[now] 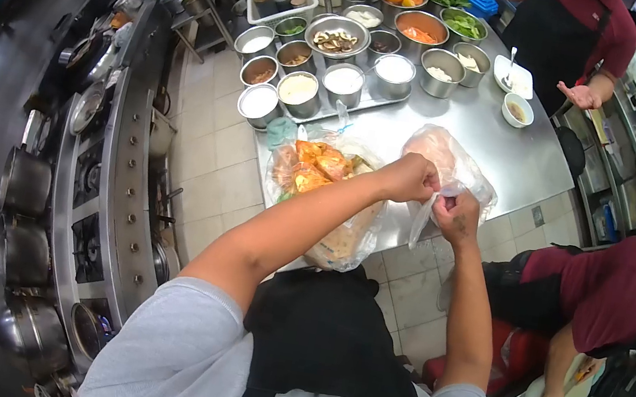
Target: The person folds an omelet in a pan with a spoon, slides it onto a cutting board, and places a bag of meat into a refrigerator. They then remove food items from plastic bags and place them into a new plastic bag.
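A clear plastic bag (471, 166) with pale pink raw meat (433, 146) in it lies on the steel table, near its front edge. Both of my hands are at the bag's near end. The fingers of my left hand (413, 179) pinch the plastic, and close beside it my right hand (456, 216) is closed on the same gathered end. A loose flap of plastic hangs down between them. Left of the hands, partly behind my left forearm, another open plastic bag (357, 242) holds orange-coated pieces of food (322, 159).
Several steel containers of ingredients, such as a bowl of sliced mushrooms (335, 39), crowd the table's (528, 161) far side. A white bowl of sauce (517, 110) stands at right. A stove (101, 173) runs along the left. Co-workers stand at far right and lower right.
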Tool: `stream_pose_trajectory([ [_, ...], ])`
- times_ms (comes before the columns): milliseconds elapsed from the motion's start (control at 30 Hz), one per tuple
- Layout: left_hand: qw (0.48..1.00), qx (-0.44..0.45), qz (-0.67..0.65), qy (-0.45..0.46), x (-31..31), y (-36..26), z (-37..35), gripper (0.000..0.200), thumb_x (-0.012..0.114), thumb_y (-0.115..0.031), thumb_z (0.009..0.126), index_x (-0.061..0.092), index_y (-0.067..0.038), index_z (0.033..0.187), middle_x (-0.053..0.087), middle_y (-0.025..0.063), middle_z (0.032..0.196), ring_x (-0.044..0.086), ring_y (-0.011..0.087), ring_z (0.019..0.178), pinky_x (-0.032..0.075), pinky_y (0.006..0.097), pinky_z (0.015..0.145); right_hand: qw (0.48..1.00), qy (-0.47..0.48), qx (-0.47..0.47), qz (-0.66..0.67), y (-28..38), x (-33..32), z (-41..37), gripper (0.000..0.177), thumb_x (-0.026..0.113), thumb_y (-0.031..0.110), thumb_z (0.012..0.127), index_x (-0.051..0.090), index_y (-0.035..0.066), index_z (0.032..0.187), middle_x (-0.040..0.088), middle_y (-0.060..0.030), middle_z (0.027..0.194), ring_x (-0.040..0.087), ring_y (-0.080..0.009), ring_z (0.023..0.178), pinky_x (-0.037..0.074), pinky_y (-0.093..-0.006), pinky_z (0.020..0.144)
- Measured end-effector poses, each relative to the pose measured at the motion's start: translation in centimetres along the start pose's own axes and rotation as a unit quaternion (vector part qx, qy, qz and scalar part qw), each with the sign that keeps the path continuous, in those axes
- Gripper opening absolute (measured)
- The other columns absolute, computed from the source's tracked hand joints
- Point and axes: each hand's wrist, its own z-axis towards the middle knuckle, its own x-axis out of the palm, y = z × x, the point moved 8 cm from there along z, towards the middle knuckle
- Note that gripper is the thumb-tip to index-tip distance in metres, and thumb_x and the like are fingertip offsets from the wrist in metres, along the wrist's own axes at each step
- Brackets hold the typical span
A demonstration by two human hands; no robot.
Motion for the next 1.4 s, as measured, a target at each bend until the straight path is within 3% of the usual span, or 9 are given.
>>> stream_pose_trajectory([
  [133, 0.985, 0.082, 0.154, 0.012, 0.4, -1.7, 0.3, 0.014, 0.068, -0.008, 0.072, 0.065, 0.001, 0.082, 0.066, 0.0095, 0.071, 0.063, 0.0155, 0.065, 0.05, 0.0278, 0.061, 0.997, -0.018, -0.057, -0.039, 0.4, -0.9, 0.3, 0.012, 0.063, 0.01, 0.072, 0.058, 0.0, 0.07, 0.057, -0.0107, 0.063, 0.056, -0.0193, 0.054, 0.044, -0.0296, 0.052],
  [233, 0.972, 0.089, 0.217, 0.005, 0.7, -1.8, 0.4, 0.013, 0.066, -0.009, 0.068, 0.062, 0.0, 0.077, 0.064, 0.0144, 0.072, 0.063, 0.0261, 0.067, 0.049, 0.0339, 0.063, 0.996, 0.027, 0.052, 0.071, -1.4, -0.2, 0.3, 0.012, 0.063, 0.009, 0.074, 0.058, 0.0, 0.071, 0.058, -0.0074, 0.062, 0.054, -0.0125, 0.054, 0.042, -0.0271, 0.051],
  [433, 0.974, 0.082, 0.209, -0.039, 1.0, -2.4, 0.6, 0.015, 0.066, -0.011, 0.067, 0.06, 0.0, 0.074, 0.063, 0.015, 0.073, 0.062, 0.0256, 0.067, 0.048, 0.0343, 0.063, 0.917, 0.027, 0.229, 0.325, -3.7, 0.5, -0.8, 0.01, 0.062, 0.01, 0.085, 0.06, 0.001, 0.081, 0.058, 0.0015, 0.067, 0.049, -0.004, 0.054, 0.039, -0.0195, 0.049],
  [633, 0.958, 0.151, 0.23, -0.083, 1.4, -1.1, 2.1, 0.018, 0.067, -0.016, 0.067, 0.057, -0.002, 0.069, 0.059, 0.0155, 0.068, 0.058, 0.0283, 0.063, 0.046, 0.0378, 0.06, 0.969, -0.091, 0.106, 0.203, -2.9, -1.5, -1.5, 0.009, 0.064, 0.011, 0.084, 0.061, 0.002, 0.085, 0.06, -0.0004, 0.074, 0.054, -0.0076, 0.066, 0.044, -0.0226, 0.059],
  [700, 0.96, 0.139, 0.225, -0.097, 2.0, 0.6, 2.6, 0.026, 0.069, -0.024, 0.066, 0.057, -0.001, 0.068, 0.06, 0.0175, 0.072, 0.058, 0.0304, 0.068, 0.045, 0.0413, 0.063, 0.98, -0.027, 0.111, 0.16, -5.3, -0.5, -1.6, 0.01, 0.065, 0.013, 0.083, 0.065, 0.003, 0.085, 0.063, -0.0016, 0.079, 0.056, -0.0103, 0.071, 0.047, -0.0257, 0.067],
  [833, 0.973, 0.056, 0.22, -0.037, 1.6, -1.0, 0.9, 0.026, 0.066, -0.024, 0.065, 0.062, 0.001, 0.061, 0.062, 0.0217, 0.066, 0.063, 0.035, 0.063, 0.049, 0.0418, 0.061, 0.995, 0.015, 0.074, 0.062, -2.8, -0.8, -0.3, 0.022, 0.07, 0.022, 0.083, 0.069, 0.0, 0.084, 0.061, -0.0012, 0.066, 0.051, -0.0066, 0.057, 0.042, -0.0233, 0.052],
  [867, 0.958, 0.13, 0.241, -0.089, 1.9, 0.1, 1.4, 0.024, 0.066, -0.024, 0.065, 0.064, 0.001, 0.064, 0.063, 0.0226, 0.069, 0.063, 0.0373, 0.066, 0.05, 0.0432, 0.062, 0.998, 0.048, 0.026, 0.028, -2.2, -0.4, 0.1, 0.022, 0.07, 0.022, 0.083, 0.067, 0.0, 0.084, 0.059, -0.0001, 0.064, 0.049, -0.006, 0.054, 0.04, -0.0229, 0.048],
  [933, 0.958, 0.098, 0.262, -0.067, 1.7, -0.5, 0.9, 0.023, 0.066, -0.022, 0.066, 0.064, 0.0, 0.066, 0.063, 0.0229, 0.072, 0.063, 0.0392, 0.071, 0.05, 0.0444, 0.064, 0.98, 0.104, 0.128, 0.108, -4.4, 0.8, 0.1, 0.022, 0.069, 0.021, 0.084, 0.063, 0.0, 0.083, 0.056, 0.0009, 0.062, 0.048, -0.0055, 0.056, 0.039, -0.022, 0.05],
  [1400, 0.946, 0.096, 0.283, -0.13, 0.1, -2.2, -2.2, 0.02, 0.069, -0.018, 0.061, 0.068, -0.001, 0.072, 0.066, 0.0196, 0.075, 0.065, 0.0371, 0.074, 0.051, 0.0454, 0.066, 0.979, 0.175, 0.007, 0.105, -1.8, 1.3, -0.4, 0.021, 0.061, 0.014, 0.087, 0.058, -0.003, 0.099, 0.06, -0.0052, 0.087, 0.054, -0.0111, 0.074, 0.044, -0.0236, 0.069],
])
